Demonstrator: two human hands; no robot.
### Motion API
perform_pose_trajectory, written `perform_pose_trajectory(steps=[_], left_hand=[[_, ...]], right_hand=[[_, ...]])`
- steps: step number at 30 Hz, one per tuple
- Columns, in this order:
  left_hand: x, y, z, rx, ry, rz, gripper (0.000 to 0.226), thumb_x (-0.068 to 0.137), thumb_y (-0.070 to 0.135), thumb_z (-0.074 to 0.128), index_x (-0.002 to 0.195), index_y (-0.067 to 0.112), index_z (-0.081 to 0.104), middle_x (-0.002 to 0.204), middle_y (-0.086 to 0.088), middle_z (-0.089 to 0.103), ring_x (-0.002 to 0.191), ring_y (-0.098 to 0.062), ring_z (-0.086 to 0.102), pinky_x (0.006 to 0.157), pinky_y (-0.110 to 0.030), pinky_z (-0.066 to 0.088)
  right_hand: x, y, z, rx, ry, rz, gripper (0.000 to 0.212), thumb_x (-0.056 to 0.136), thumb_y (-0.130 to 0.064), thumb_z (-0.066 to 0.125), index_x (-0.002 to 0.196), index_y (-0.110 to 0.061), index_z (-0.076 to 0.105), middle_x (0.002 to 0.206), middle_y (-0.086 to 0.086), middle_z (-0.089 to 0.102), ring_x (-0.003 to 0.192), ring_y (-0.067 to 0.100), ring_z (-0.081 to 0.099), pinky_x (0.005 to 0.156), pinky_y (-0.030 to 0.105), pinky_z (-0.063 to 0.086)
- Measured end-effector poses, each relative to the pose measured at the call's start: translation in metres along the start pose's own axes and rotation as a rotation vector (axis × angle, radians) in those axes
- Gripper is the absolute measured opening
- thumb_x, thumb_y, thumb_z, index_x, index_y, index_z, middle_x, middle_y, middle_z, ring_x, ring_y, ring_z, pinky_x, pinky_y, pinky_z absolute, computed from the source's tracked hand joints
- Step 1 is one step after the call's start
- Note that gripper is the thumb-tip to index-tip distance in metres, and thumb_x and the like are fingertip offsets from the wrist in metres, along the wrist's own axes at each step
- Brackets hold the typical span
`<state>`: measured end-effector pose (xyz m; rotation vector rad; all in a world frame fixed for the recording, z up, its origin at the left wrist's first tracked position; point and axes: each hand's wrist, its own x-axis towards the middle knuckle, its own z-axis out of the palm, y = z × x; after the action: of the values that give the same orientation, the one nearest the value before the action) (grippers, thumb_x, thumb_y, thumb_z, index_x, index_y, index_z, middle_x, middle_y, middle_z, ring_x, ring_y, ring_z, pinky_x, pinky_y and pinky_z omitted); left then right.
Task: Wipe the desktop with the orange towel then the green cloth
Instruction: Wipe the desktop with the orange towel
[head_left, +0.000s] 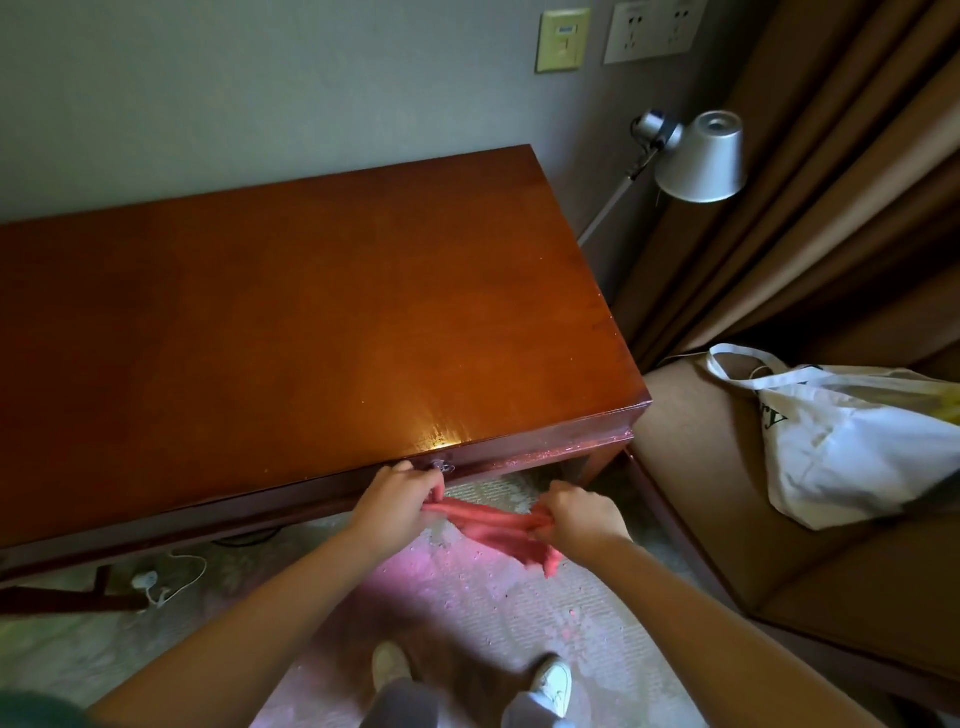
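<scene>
The orange towel (488, 522) is stretched and twisted between both hands, just in front of the desk's front edge and above the carpet. My left hand (397, 501) grips its left end, close to the small drawer key on the desk front. My right hand (576, 512) grips the right end, with a loose tail of towel hanging below it. The glossy brown wooden desktop (291, 322) fills the left and middle of the view and has nothing on it. No green cloth is in view.
A silver desk lamp (698, 156) stands to the right of the desk by the wall. A white tote bag (841, 441) lies on a brown upholstered seat (727, 519) at the right. A white cable and plug (156, 582) lie on the carpet under the desk. My feet (467, 675) stand below.
</scene>
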<state>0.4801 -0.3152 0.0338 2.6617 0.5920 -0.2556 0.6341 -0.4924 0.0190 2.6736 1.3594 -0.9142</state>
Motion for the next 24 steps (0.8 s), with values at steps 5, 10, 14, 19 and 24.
perform_pose_trajectory(steps=[5, 10, 14, 19, 24], left_hand=[[-0.007, -0.006, -0.014, -0.058, 0.163, 0.008, 0.012, 0.082, 0.025, 0.068, 0.088, 0.017, 0.062, 0.074, 0.010, 0.049, 0.068, -0.014, 0.046, 0.055, -0.025, 0.028], [-0.011, -0.018, -0.023, 0.040, 0.338, 0.021, 0.019, 0.074, 0.035, 0.077, 0.081, 0.019, 0.068, 0.071, 0.009, 0.056, 0.067, -0.015, 0.054, 0.063, -0.027, 0.036], [-0.019, -0.016, -0.021, 0.095, 0.338, 0.016, 0.016, 0.077, 0.033, 0.074, 0.083, 0.020, 0.068, 0.087, 0.007, 0.058, 0.085, -0.018, 0.057, 0.074, -0.032, 0.039], [-0.025, -0.006, -0.021, 0.089, 0.235, -0.095, 0.026, 0.087, 0.047, 0.058, 0.096, 0.022, 0.062, 0.097, 0.007, 0.066, 0.091, -0.016, 0.060, 0.071, -0.027, 0.039], [-0.021, 0.007, -0.039, 0.075, 0.089, -0.203, 0.035, 0.088, 0.058, 0.049, 0.096, 0.024, 0.055, 0.088, 0.002, 0.066, 0.090, -0.022, 0.063, 0.062, -0.030, 0.038]], right_hand=[[-0.009, -0.005, -0.013, -0.019, 0.234, -0.074, 0.029, 0.093, -0.039, 0.052, 0.104, -0.013, 0.060, 0.118, 0.002, 0.043, 0.087, 0.026, 0.061, 0.061, 0.029, 0.034], [-0.015, -0.009, -0.023, -0.025, 0.400, -0.099, 0.035, 0.092, -0.047, 0.048, 0.095, -0.013, 0.057, 0.103, 0.002, 0.050, 0.073, 0.031, 0.066, 0.052, 0.030, 0.033], [-0.019, -0.010, -0.033, 0.029, 0.435, -0.069, 0.029, 0.095, -0.042, 0.046, 0.098, -0.015, 0.055, 0.097, 0.004, 0.064, 0.085, 0.030, 0.065, 0.058, 0.029, 0.033], [-0.020, -0.005, -0.039, 0.032, 0.363, -0.076, 0.029, 0.092, -0.045, 0.051, 0.103, -0.019, 0.057, 0.103, 0.004, 0.068, 0.097, 0.027, 0.063, 0.066, 0.030, 0.036], [-0.021, 0.003, -0.060, 0.008, 0.402, -0.095, 0.036, 0.086, -0.057, 0.054, 0.093, -0.022, 0.055, 0.098, 0.000, 0.068, 0.093, 0.024, 0.064, 0.069, 0.031, 0.043]])
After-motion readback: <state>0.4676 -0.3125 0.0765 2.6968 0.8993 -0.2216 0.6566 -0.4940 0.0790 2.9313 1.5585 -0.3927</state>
